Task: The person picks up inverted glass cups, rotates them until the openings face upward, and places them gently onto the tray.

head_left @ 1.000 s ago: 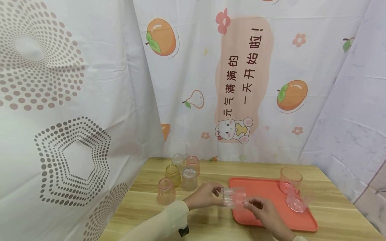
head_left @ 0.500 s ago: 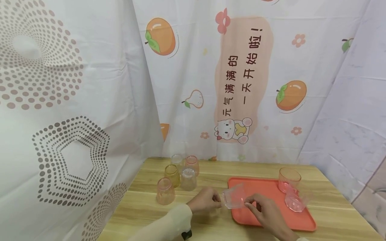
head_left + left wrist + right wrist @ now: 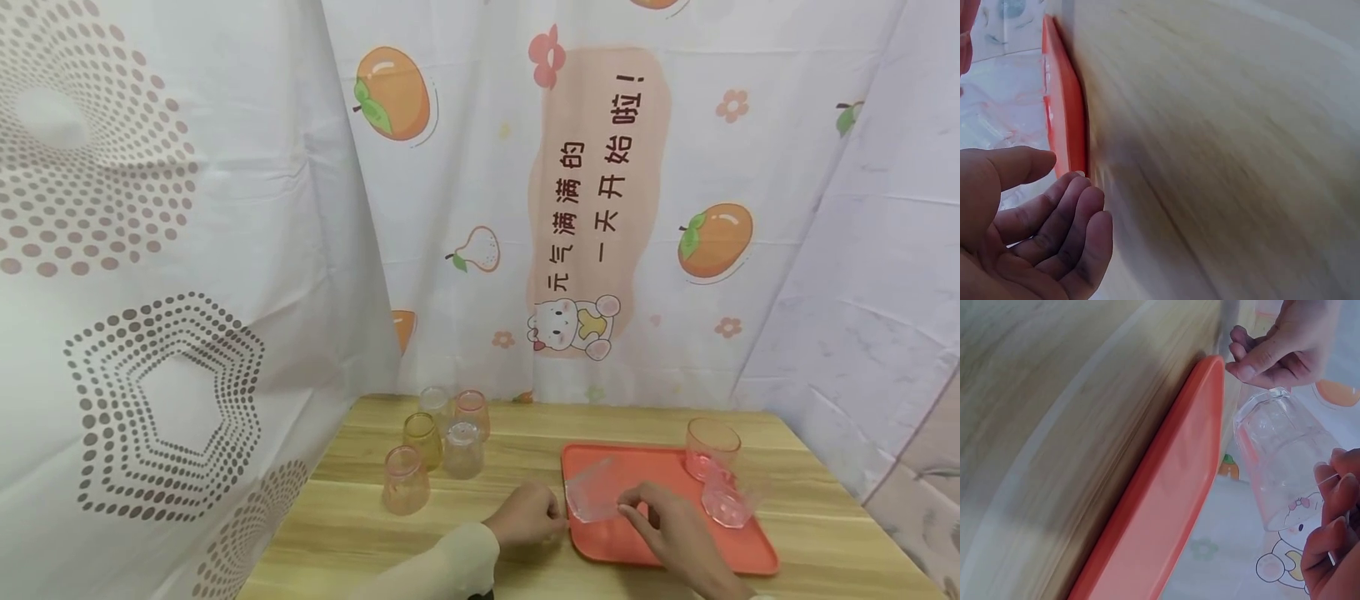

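Observation:
My right hand [image 3: 671, 529] pinches a clear drinking glass [image 3: 592, 496] by its rim. Tilted well over on its side, the glass hangs above the left part of a red tray [image 3: 609, 547]. In the right wrist view, the glass [image 3: 1282, 450] shows its thick base toward my left hand [image 3: 1285, 353] and its rim at my right fingers. Beside the tray's left edge is my left hand [image 3: 528, 517], fingers loosely bent, holding nothing. The left wrist view shows that hand [image 3: 1041, 231] close to the tray wall [image 3: 1069, 119].
On the tray's right side stand a pink cup [image 3: 712, 443] and a clear glass [image 3: 727, 506] that lies tipped. Several glasses stand upside down at the table's left, among them a pink one [image 3: 406, 483], a yellow one [image 3: 423, 442] and a clear one [image 3: 463, 452]. Curtains [image 3: 465, 167] hang behind.
My left hand has let go of the glass and dropped down beside the tray. The glass, now in my right hand alone, has tilted and lowered over the tray.

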Demonstrator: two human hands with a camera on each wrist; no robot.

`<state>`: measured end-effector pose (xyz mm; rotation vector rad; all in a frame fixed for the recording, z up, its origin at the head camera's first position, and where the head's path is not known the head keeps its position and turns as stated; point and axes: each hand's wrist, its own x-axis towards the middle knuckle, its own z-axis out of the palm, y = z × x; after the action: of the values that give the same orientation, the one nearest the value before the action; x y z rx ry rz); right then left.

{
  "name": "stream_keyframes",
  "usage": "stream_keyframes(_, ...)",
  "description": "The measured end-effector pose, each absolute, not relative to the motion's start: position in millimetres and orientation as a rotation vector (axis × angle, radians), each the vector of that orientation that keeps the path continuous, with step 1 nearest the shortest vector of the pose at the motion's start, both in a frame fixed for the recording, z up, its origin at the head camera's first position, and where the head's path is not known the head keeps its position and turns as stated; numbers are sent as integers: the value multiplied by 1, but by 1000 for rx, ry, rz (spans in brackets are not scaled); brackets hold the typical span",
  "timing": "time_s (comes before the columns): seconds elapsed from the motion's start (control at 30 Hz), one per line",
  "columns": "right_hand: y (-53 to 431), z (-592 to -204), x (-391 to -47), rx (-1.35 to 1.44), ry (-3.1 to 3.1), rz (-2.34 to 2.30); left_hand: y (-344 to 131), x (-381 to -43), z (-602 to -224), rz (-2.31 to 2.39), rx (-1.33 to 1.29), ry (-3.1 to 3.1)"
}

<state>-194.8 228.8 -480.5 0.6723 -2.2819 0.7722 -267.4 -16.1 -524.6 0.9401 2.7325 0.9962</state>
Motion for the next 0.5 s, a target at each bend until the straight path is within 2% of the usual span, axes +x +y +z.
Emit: stream_keyframes(0.5, 247, -474, -194, 629, -2358, 756, 2, -266, -530, 901, 935, 2787)
